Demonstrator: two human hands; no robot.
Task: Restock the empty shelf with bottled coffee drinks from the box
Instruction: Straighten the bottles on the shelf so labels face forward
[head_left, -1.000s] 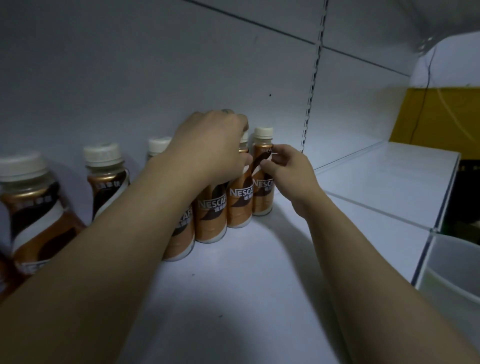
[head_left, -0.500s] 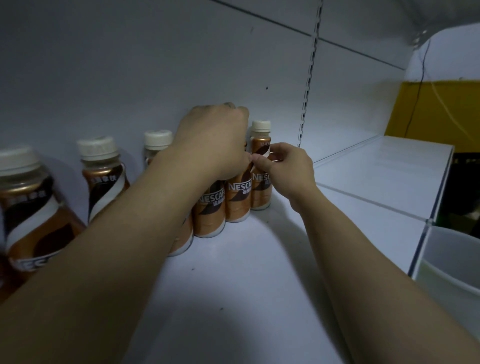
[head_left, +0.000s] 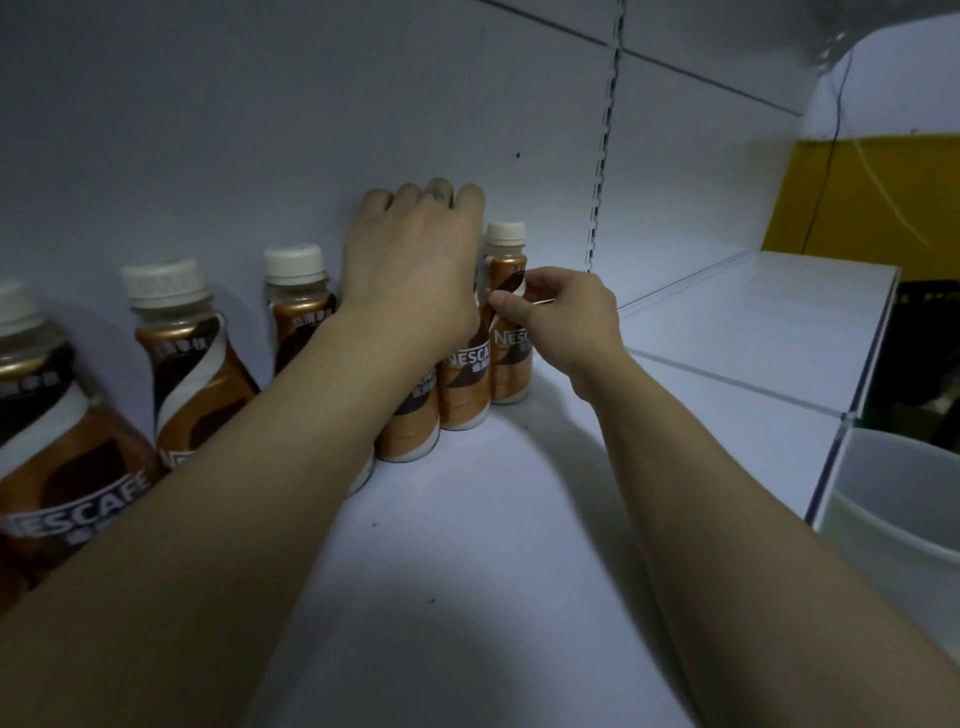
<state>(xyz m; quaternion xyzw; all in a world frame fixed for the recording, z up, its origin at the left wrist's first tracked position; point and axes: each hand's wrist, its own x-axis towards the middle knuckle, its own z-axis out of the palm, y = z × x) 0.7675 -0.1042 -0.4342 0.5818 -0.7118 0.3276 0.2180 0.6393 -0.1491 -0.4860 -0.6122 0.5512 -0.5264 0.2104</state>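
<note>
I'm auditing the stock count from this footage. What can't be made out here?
All head view:
Left hand: its grip and the caps beneath, hidden by its own back.
Bottles behind the left forearm: covered, so the row's count is unsure.
Leftmost bottle: cut off by the left edge.
End bottle: label partly covered by the right hand holding it.
Tub: cut off at the right edge; contents unseen.
The box: out of frame.

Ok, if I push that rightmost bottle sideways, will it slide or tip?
Likely tips rather than slides: the rightmost bottle is tall on a narrow base. It looks filled to the neck, so probably hefty. The neighbouring bottle on its left should brace it.
</note>
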